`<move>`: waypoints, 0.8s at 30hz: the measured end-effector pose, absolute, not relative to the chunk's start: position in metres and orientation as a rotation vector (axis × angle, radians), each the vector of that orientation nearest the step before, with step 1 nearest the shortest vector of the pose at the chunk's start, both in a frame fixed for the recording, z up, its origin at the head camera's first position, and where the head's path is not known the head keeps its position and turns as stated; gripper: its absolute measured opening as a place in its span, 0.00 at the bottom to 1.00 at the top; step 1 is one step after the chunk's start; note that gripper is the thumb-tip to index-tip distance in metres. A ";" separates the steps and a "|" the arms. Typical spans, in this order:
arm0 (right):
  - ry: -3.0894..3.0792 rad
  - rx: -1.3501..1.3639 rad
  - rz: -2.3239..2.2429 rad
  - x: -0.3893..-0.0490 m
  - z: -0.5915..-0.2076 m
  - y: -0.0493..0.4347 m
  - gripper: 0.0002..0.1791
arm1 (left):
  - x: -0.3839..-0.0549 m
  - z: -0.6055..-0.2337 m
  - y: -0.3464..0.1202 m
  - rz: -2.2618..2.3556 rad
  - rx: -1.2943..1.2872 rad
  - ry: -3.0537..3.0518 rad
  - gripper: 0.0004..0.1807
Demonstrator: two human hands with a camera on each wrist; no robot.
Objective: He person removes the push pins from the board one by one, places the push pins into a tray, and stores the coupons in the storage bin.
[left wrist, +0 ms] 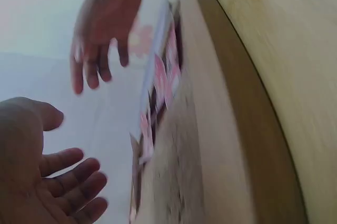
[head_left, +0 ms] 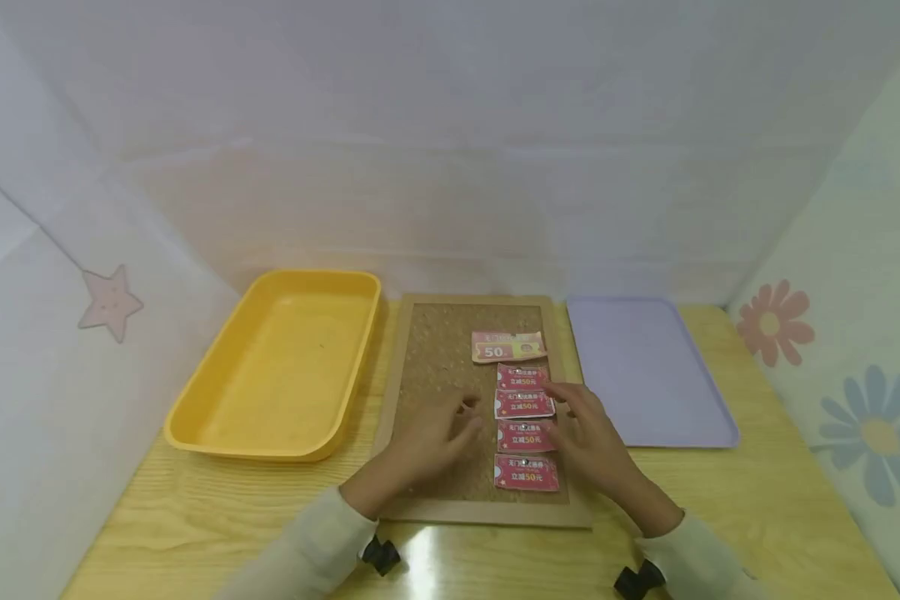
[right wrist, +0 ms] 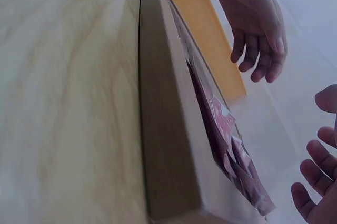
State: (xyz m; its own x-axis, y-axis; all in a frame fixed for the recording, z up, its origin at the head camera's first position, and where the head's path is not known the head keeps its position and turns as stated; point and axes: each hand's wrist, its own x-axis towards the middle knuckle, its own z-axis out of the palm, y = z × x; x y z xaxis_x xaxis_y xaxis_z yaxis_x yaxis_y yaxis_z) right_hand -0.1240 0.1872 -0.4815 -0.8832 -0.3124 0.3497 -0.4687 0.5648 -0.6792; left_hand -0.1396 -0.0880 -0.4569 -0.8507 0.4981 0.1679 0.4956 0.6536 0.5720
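Several small red coupons point(head_left: 527, 472) run in a column down the right side of a wood-framed cork board point(head_left: 442, 350), each with a small pin-like dot near its top. Above them is a larger pink and yellow coupon point(head_left: 506, 347) with a ragged top edge. My left hand point(head_left: 423, 442) hovers over the board left of the column, fingers relaxed and holding nothing. My right hand point(head_left: 592, 433) is at the column's right edge, its fingertips overlapping the coupons in the head view. In the left wrist view both hands appear raised off the board with loosely bent, empty fingers.
A deep yellow tray point(head_left: 270, 450) stands left of the board. To the right lies a shallow lavender tray point(head_left: 645, 367). All rest on a light wooden table point(head_left: 780, 492), bordered by white cloth walls point(head_left: 450, 200) at the back and sides.
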 end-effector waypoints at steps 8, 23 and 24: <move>-2.578 0.635 1.416 -0.112 -0.493 0.173 0.24 | -0.133 -0.459 -0.065 1.031 0.787 2.719 0.08; -2.701 0.550 1.469 -0.110 -0.516 0.170 0.17 | -0.136 -0.482 -0.059 1.082 0.877 2.541 0.15; -2.696 0.560 1.456 -0.110 -0.516 0.170 0.17 | -0.137 -0.482 -0.059 1.091 0.874 2.536 0.16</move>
